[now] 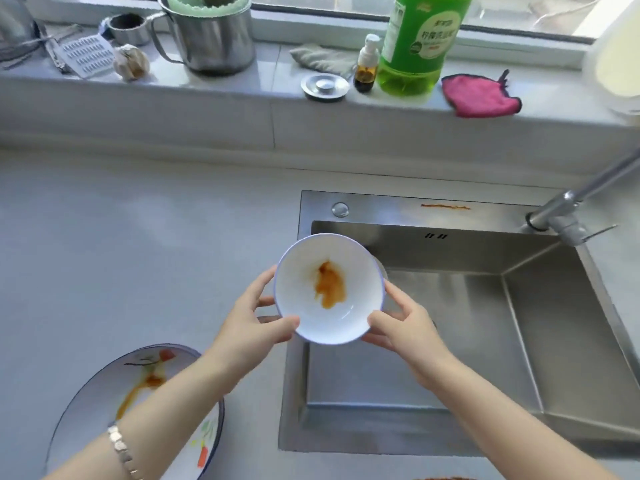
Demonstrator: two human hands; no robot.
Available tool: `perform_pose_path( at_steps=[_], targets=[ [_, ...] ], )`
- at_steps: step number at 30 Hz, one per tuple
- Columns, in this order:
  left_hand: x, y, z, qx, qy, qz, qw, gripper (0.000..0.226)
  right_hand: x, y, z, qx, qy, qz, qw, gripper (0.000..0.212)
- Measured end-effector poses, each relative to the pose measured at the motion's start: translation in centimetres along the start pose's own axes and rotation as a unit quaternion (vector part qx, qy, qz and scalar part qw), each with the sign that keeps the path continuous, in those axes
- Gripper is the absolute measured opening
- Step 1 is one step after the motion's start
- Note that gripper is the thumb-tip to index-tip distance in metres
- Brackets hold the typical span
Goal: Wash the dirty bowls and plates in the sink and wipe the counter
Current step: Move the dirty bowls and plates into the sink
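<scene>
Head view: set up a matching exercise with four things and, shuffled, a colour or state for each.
1 bowl
2 plate
3 cloth
4 bottle

A green
B pink
C held by left hand and right hand
D lying on the counter

Pairs: 1-C, 2-D, 3-B, 4-A

Bright daylight comes through a dark-framed window (512, 15) above a pale grey sill (214, 86), apparently tiled.
</scene>
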State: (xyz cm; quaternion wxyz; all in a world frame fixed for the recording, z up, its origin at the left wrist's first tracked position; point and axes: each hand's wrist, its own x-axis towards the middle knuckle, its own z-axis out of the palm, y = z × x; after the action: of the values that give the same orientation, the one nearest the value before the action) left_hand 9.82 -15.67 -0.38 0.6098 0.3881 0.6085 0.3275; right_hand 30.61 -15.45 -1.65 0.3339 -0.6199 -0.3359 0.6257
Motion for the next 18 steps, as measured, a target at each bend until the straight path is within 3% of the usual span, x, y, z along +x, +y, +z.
perform_pose_path(
  at_steps=[7,12,18],
  targets=[
    [5.3,-2.9,14.9,-0.023,-0.084,-0.049,0.995,0.072,1.5,3.1,-14.3,-0.007,0.076,0.029,0.997,0.062],
    [9.8,-7.4,23.2,-0.042,-0.071,-0.111,0.99,0.066,6.7,7.2,-22.0,-0.018,0.068,0.095,0.993,0.065],
    [14.7,-12.1,27.7,-0.021,-0.026,-0.12,0.992,0.063,13.7,10.7,-26.2,-0.058,0.034,0.154,0.986,0.062]
  ],
)
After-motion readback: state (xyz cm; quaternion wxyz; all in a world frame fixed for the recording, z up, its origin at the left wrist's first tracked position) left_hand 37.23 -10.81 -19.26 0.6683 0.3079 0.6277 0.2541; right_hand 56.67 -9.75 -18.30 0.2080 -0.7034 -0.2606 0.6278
